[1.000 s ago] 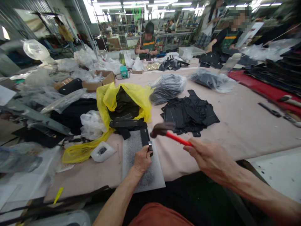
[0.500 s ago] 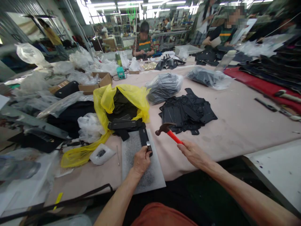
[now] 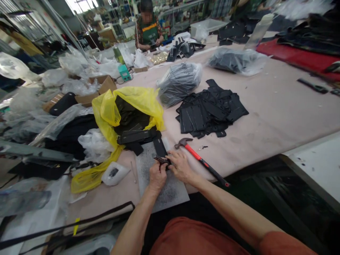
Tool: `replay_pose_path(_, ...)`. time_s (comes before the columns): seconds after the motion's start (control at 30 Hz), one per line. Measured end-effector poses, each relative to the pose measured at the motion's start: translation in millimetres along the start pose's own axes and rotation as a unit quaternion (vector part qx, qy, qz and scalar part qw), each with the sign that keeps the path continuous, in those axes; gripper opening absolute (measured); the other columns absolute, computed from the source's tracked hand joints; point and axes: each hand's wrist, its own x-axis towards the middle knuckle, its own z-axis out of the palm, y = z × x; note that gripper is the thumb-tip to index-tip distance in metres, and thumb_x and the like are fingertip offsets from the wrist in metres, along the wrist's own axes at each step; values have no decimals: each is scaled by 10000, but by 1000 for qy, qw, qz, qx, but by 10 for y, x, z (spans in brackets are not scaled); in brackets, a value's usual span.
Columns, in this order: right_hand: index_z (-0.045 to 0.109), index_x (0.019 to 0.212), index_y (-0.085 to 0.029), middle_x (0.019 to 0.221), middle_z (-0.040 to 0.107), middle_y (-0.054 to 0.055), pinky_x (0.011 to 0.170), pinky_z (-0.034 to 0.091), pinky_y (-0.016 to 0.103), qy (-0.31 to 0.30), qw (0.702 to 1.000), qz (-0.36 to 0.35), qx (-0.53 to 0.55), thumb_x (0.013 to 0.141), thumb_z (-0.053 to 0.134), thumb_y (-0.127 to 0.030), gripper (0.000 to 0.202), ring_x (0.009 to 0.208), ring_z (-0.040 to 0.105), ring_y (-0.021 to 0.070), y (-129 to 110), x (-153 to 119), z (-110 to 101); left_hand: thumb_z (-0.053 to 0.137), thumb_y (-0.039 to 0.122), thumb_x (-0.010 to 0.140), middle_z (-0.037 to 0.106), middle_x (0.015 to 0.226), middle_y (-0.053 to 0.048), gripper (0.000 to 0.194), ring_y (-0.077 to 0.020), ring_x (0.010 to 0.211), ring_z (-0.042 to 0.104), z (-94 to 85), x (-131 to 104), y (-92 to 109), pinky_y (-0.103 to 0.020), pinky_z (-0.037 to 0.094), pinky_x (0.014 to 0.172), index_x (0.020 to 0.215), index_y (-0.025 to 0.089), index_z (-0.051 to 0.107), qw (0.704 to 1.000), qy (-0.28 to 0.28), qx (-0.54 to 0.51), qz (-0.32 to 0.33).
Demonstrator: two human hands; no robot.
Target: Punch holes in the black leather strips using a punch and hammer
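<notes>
My left hand [image 3: 157,177] is closed in a pinch on a small black piece [image 3: 160,159], held above a speckled grey-white board [image 3: 171,196]. Reaching in from the right, my right hand [image 3: 181,167] has its fingertips closed at the same piece; the fingers partly hide it. Just beyond the hands a black strip [image 3: 159,146] lies at the board's far end. A claw hammer [image 3: 197,156] with a red and black handle lies on the table to the right of my right hand.
Behind the board stands an open yellow bag [image 3: 158,118] of dark pieces. A heap of black pieces [image 3: 209,109] and a clear bag of grey pieces [image 3: 180,83] lie further right. A thin metal rod [image 3: 133,172] is left of the board. A co-worker [image 3: 149,33] sits across the table.
My right hand has let go of the hammer, now lying on the table, and moved left to join my left hand. The metal-topped tool in my left hand no longer shows. The view has tilted down.
</notes>
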Motion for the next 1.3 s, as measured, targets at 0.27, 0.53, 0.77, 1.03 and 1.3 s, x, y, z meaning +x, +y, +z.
replay_pose_path(0.27, 560, 1243, -255, 1431, 446, 57, 1050, 236, 450, 1, 998, 22, 53, 819, 541, -159, 435, 1267, 391, 241, 70, -38, 142, 562, 310, 860, 741, 909, -63, 206, -198, 824, 698, -189, 51, -100, -334, 561, 779, 945, 162, 678, 980, 63, -137, -132)
replay_pose_path(0.53, 603, 998, -215, 1339, 521, 70, 1026, 287, 432, 24, 997, 34, 60, 792, 544, -185, 216, 1220, 446, 243, -29, 17, 99, 540, 282, 865, 735, 938, -56, 201, -192, 873, 686, -193, -8, -143, -326, 537, 822, 956, 179, 688, 990, 37, -98, -97)
replay_pose_path(0.77, 400, 1386, -112, 1478, 324, 210, 1042, 312, 466, 49, 991, 111, -56, 800, 585, -323, 649, 1305, 362, 353, -286, 381, 296, 547, 343, 852, 730, 879, -72, 219, -211, 840, 688, -197, -64, -251, -330, 537, 799, 911, 169, 667, 968, 168, -116, -144)
replay_pose_path(1.03, 400, 1378, -58, 1330, 504, 220, 954, 416, 357, 26, 984, 155, -87, 816, 457, -164, 576, 1162, 535, 276, -198, 437, 284, 555, 384, 825, 740, 826, -92, 249, -242, 783, 701, -227, -107, -299, -342, 547, 725, 871, 171, 675, 943, 248, -122, -184)
replay_pose_path(1.3, 528, 1269, -93, 1114, 643, 171, 921, 445, 381, 218, 942, 236, -94, 834, 426, -266, 479, 1051, 598, 264, 698, 902, -1010, 543, 358, 809, 726, 778, -83, 221, -239, 745, 683, -268, -92, -216, -331, 529, 684, 835, 181, 674, 948, 229, -113, -190)
